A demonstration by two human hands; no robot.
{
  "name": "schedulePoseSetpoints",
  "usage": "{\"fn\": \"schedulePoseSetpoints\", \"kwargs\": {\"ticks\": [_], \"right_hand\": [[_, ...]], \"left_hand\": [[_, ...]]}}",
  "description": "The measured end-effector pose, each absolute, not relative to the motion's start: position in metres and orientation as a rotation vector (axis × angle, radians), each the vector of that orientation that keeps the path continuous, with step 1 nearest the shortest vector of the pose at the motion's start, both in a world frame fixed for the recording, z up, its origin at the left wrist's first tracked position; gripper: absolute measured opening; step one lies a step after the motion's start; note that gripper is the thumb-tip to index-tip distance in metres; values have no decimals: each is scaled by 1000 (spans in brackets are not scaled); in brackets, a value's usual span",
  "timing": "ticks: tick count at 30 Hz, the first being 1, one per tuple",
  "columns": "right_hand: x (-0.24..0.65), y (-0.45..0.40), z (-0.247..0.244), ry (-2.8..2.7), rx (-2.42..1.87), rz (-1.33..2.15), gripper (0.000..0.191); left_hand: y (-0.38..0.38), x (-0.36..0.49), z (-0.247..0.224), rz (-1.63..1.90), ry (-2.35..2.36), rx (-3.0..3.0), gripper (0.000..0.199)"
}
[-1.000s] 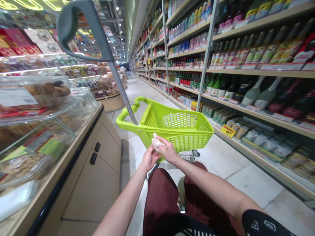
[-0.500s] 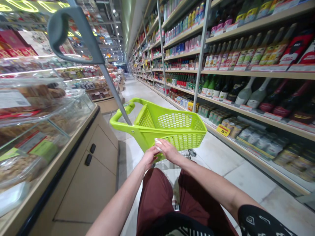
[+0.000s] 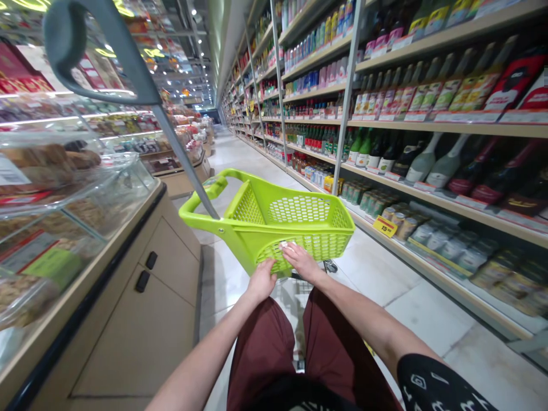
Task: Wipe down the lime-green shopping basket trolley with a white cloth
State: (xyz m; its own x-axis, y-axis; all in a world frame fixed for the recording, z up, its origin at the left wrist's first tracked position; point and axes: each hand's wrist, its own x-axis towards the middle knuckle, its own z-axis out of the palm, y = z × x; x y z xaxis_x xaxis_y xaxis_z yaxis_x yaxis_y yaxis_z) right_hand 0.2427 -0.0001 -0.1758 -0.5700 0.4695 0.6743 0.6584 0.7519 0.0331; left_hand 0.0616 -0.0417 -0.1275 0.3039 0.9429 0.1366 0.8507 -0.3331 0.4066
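Lime-green plastic trolley basket point(image 3: 325, 246) lies crosswise ahead, open right grip point(image 3: 302, 260) flat on its near wall, left grip point(image 3: 262, 279) just below, its closure unclear.

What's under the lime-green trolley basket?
Beneath the lime-green trolley basket, a wire rack and a small castor wheel show; the basket and the person's maroon shorts hide the rest.

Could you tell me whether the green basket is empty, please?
It looks empty: the green shopping basket shows only bare mesh inside, though its near wall hides part of the bottom.
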Motion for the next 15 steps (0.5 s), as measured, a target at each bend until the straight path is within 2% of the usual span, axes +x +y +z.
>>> {"fn": "schedulePoseSetpoints", "kwargs": {"ticks": [8,15], "right_hand": [[289,11,-139,-1996,-1006,-446,36],[312,-17,-210,-2208,-1098,-408,34]], "left_hand": [[-35,101,-107,428,1662,2759,55],[-40,128,-115,190,1514,3002,56]]}}
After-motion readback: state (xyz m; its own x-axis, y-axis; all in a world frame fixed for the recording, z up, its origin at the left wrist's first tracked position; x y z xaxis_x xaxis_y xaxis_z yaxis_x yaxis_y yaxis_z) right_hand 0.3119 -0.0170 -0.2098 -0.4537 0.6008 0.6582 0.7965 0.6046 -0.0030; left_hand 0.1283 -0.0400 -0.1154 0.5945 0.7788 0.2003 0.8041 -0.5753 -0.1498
